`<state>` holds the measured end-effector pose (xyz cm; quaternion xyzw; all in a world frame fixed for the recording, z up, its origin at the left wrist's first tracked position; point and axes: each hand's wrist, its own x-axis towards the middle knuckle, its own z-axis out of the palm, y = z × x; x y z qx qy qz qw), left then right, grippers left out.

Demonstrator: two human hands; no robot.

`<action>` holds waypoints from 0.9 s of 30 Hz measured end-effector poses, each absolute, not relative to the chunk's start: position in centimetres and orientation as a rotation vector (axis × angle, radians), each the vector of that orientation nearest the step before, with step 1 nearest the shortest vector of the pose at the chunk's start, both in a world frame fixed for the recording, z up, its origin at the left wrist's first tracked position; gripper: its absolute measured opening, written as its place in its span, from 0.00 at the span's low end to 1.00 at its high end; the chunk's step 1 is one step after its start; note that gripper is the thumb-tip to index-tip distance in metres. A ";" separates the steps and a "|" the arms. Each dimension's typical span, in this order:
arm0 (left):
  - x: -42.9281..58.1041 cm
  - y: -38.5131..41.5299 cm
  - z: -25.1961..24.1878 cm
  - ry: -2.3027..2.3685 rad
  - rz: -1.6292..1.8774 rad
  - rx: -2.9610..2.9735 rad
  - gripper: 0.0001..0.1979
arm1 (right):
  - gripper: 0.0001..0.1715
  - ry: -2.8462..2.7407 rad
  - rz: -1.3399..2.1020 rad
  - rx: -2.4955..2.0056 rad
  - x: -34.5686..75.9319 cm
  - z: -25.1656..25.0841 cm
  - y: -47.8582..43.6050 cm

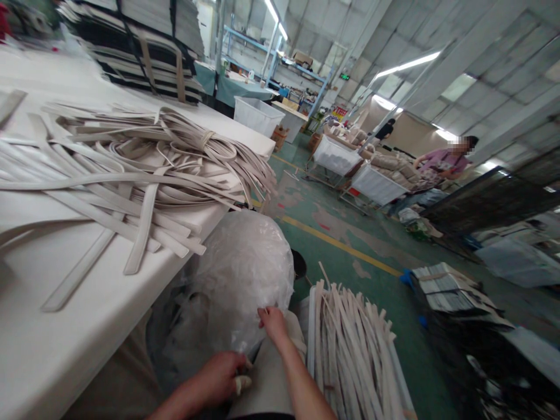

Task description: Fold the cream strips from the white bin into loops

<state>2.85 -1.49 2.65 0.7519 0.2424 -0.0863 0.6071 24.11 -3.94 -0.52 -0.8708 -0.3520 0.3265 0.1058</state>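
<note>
My left hand [223,373] is low in the head view, above a beige cloth [271,379] over my lap. Its fingers are half curled, with the tips apart and pale covers on them; I see nothing between them. My right hand [273,326] is closed in a pinch at the right side of a clear plastic bag [245,256]. Whatever it pinches is too small to make out. The bag lines a round bin beside the table, with pale pieces dimly visible inside. Right of my lap, a white crate [311,326] holds many long beige strips [350,344].
A white-covered table [87,344] on the left carries a tangled heap of beige straps [175,157] and a tied stack of dark and grey pieces [144,52]. Further off, a person [441,163] stands by white bins [376,184]. Bundled sheets [455,286] lie at the right.
</note>
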 end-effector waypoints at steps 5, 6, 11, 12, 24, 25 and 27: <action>4.0 0.4 2.7 0.855 0.127 1.576 0.19 | 0.23 -1.006 0.932 -2.237 24.7 3.5 -6.7; 4.1 1.0 2.7 0.870 0.203 1.474 0.22 | 0.22 -0.988 0.943 -2.136 24.8 4.0 -7.2; 4.3 2.2 2.6 0.922 0.295 1.101 0.31 | 0.24 -0.927 1.013 -2.208 25.2 3.4 -7.8; 4.3 2.1 2.6 0.934 0.299 1.056 0.31 | 0.24 -0.921 1.039 -2.271 25.2 2.8 -7.5; 3.7 4.6 5.5 1.154 0.689 0.359 0.06 | 0.26 -0.904 1.137 -2.575 24.6 -3.2 -4.8; 3.9 4.5 5.6 1.147 0.681 0.357 0.07 | 0.25 -0.913 1.168 -2.549 24.5 -3.5 -4.7; 4.1 4.2 5.4 1.111 0.643 0.375 0.07 | 0.21 -0.919 1.233 -2.482 24.2 -4.3 -4.3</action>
